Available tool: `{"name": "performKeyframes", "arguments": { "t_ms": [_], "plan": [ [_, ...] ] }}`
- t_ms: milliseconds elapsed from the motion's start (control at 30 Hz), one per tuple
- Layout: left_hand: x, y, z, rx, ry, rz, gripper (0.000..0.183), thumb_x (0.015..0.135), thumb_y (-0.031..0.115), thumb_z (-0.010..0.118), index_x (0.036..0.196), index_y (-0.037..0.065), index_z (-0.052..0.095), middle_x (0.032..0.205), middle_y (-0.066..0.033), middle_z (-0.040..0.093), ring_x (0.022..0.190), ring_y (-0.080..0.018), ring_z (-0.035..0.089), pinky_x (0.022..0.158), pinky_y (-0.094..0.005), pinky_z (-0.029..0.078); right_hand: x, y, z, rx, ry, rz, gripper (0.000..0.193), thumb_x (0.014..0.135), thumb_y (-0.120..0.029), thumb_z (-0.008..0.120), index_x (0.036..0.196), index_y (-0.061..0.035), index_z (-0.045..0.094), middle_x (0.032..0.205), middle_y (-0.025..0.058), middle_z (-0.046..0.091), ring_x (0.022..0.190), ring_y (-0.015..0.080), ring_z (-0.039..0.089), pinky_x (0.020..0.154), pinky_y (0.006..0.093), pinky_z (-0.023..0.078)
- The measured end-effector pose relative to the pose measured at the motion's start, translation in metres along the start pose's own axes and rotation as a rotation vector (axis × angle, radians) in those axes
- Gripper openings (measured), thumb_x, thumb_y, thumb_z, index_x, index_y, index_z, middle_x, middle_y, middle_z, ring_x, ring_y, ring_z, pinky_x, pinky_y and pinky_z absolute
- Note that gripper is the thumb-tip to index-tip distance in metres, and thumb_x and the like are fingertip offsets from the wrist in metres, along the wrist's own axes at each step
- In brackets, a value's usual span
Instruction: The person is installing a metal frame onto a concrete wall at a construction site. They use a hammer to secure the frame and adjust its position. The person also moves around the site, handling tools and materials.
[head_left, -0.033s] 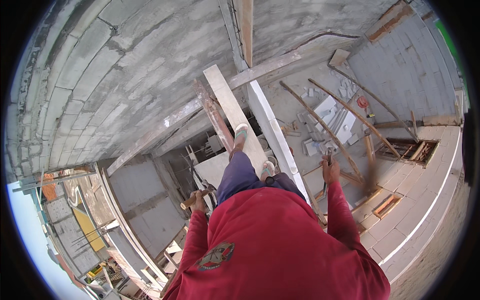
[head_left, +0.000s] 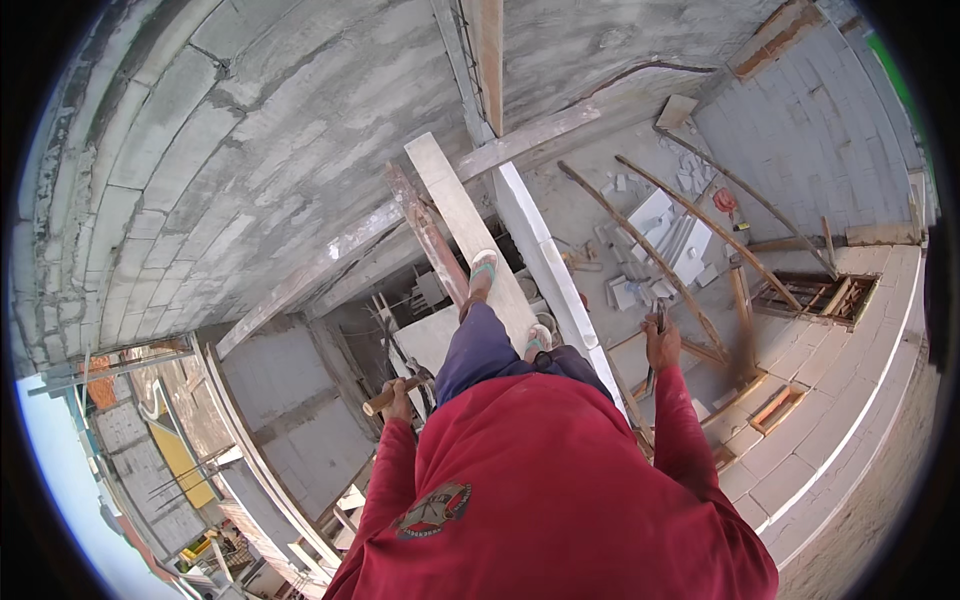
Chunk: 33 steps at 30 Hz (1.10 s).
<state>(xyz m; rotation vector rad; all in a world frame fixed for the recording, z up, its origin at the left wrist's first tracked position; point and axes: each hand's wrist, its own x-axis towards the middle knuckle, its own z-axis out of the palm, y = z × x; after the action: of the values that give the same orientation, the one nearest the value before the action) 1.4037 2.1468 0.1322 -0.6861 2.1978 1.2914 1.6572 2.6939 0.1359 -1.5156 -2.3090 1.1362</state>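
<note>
My left hand [head_left: 398,402] is closed round a hammer by its wooden handle [head_left: 379,403]; the handle's end sticks out to the left and the dark head is beside my trouser leg. On the right, my right hand [head_left: 661,348] grips a slim dark metal tool [head_left: 659,319] whose tip points away from me; its exact kind is unclear. Under my feet is a pale, narrow plank [head_left: 455,190]. One sandalled foot [head_left: 483,270] is farther along it, while the other foot [head_left: 539,338] is nearer, at its right edge.
A grey block wall [head_left: 300,130] rises ahead. Beside the plank run a weathered timber [head_left: 428,225] and a white-topped block wall [head_left: 545,245]. Far below on the right, leaning poles [head_left: 645,245] stand over a floor with stacked pale blocks [head_left: 685,245]. A wooden-framed opening [head_left: 775,410] sits at right.
</note>
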Motion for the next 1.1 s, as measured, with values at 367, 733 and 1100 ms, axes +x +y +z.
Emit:
{"name": "performKeyframes", "arguments": {
  "t_ms": [367, 733, 1100],
  "plan": [
    [0.24, 0.207, 0.063, 0.171, -0.393, 0.41, 0.022, 0.106, 0.029, 0.057, 0.104, 0.007, 0.064, 0.102, -0.0036, 0.068, 0.099, -0.0138, 0.059, 0.095, -0.033, 0.046, 0.004, -0.116, 0.087, 0.005, 0.047, 0.347, 0.029, 0.089, -0.019, 0.058, 0.107, -0.0044, 0.075, 0.085, 0.0129, 0.077, 0.079, 0.0264, 0.074, 0.078, 0.037, 0.056],
    [0.329, 0.304, 0.092, 0.271, -0.429, 0.37, 0.024, 0.106, 0.028, 0.055, 0.106, 0.006, 0.064, 0.104, -0.0053, 0.067, 0.101, -0.017, 0.06, 0.097, -0.034, 0.047, 0.021, -0.142, 0.138, 0.054, 0.142, 0.347, 0.029, 0.093, -0.02, 0.056, 0.107, -0.0011, 0.073, 0.083, 0.0141, 0.075, 0.08, 0.0262, 0.074, 0.076, 0.038, 0.056],
    [0.301, 0.25, 0.079, 0.266, -0.415, 0.227, 0.024, 0.104, 0.032, 0.059, 0.105, 0.008, 0.061, 0.101, -0.0056, 0.069, 0.097, -0.016, 0.063, 0.093, -0.0353, 0.05, 0.05, -0.166, 0.116, 0.019, 0.077, 0.293, 0.03, 0.092, -0.022, 0.057, 0.107, -0.0023, 0.073, 0.084, 0.0143, 0.075, 0.078, 0.025, 0.072, 0.075, 0.0372, 0.055]
  ]
}}
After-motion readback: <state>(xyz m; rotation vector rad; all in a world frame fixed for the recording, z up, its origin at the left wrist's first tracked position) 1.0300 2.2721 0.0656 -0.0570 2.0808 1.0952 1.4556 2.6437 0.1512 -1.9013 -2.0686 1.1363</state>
